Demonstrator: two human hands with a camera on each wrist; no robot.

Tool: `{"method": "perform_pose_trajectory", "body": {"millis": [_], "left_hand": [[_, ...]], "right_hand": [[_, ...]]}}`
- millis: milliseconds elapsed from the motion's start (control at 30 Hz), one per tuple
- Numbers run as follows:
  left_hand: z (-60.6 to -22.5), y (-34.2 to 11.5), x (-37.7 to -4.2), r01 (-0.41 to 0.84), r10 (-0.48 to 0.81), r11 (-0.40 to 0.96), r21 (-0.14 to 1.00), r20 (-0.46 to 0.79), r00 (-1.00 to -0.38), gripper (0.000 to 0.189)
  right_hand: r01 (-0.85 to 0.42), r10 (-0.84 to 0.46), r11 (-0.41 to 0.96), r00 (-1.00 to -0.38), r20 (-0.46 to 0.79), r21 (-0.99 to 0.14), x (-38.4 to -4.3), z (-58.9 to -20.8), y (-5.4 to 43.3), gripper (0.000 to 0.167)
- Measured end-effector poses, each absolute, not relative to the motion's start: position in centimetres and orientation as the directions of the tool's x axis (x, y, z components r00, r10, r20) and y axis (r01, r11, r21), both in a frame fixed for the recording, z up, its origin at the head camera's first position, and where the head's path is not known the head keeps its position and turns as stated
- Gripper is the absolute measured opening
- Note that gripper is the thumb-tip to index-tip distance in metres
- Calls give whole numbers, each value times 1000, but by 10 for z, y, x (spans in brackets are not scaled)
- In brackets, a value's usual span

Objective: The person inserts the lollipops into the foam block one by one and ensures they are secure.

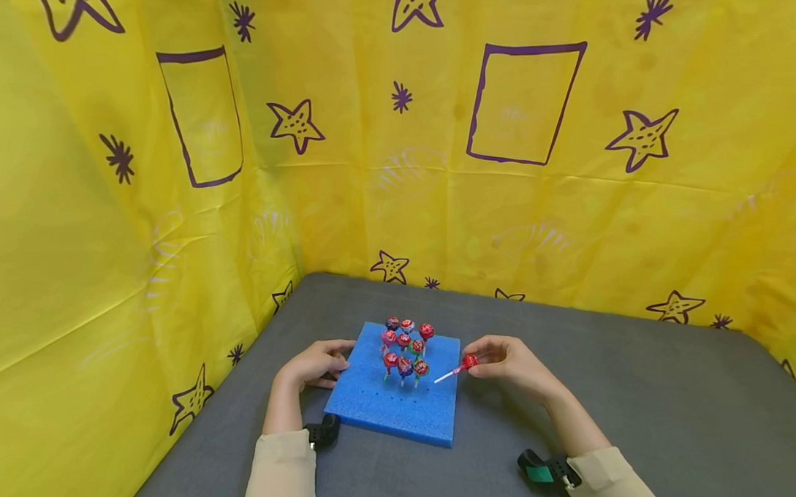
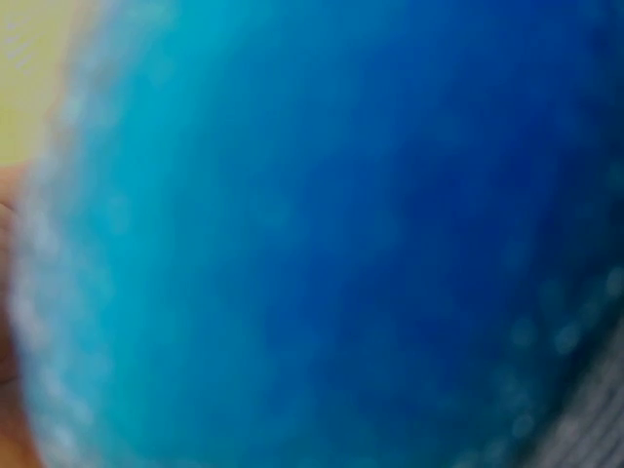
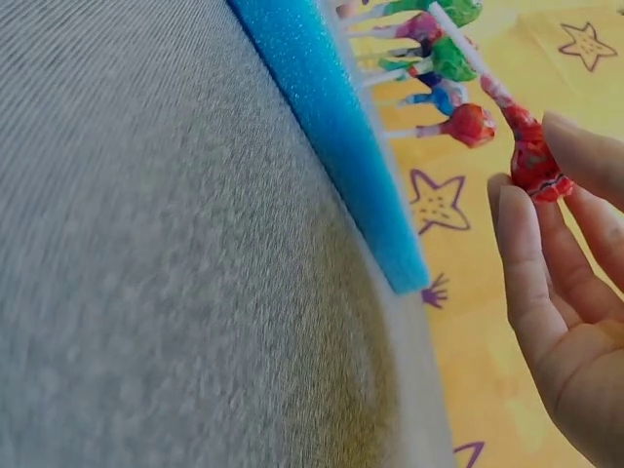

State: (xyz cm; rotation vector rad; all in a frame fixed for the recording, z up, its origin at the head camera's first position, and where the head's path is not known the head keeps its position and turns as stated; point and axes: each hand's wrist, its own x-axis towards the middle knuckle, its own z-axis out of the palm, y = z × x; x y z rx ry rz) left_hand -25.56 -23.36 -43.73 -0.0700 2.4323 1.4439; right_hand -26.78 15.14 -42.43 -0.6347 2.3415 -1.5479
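A blue foam board (image 1: pixel 404 416) lies flat on the dark table, with several wrapped lollipops (image 1: pixel 404 341) standing in it by their sticks, in rows. My right hand (image 1: pixel 507 362) is just off the board's right edge and pinches a red-wrapped lollipop (image 1: pixel 468 361) by its head between thumb and fingertips. The stick of this lollipop points left toward the board, tilted, its white end free. At the board's left edge my left hand (image 1: pixel 316 364) rests with relaxed fingers touching the side. Blurred blue foam (image 2: pixel 292 234) fills most of the left wrist view.
Small holes (image 1: pixel 403 398) dot the near half of the board. Grey table (image 1: pixel 640 386) surrounds it. Yellow cloth (image 1: pixel 370 205) with purple stars hangs behind and to the left. A dark strapped device (image 1: pixel 544 469) sits on each wrist.
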Motion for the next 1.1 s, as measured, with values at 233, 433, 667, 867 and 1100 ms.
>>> {"method": "perform_pose_trajectory", "body": {"millis": [233,433,667,867,1100], "left_hand": [[-436,-234,-255,-201,114,494,846,-293,-949,51],[-436,-234,-255,-201,115,494,846,-292,-949,51],[-436,-234,-255,-199,117,493,847,-292,-949,51],[-436,-234,-255,-198,114,495,846,-290,-950,51],[-436,-234,-255,-201,114,495,845,-292,-950,51]], "right_hand": [[-215,-456,325,-889,46,-921,-269,-422,143,42],[-237,-445,314,-892,78,-919,-269,-423,135,44],[-273,-463,329,-881,97,-904,-264,-423,126,41],[-280,-463,330,-880,104,-902,-263,-421,120,39],[-281,-460,353,-883,97,-892,-264,-421,115,37]]}}
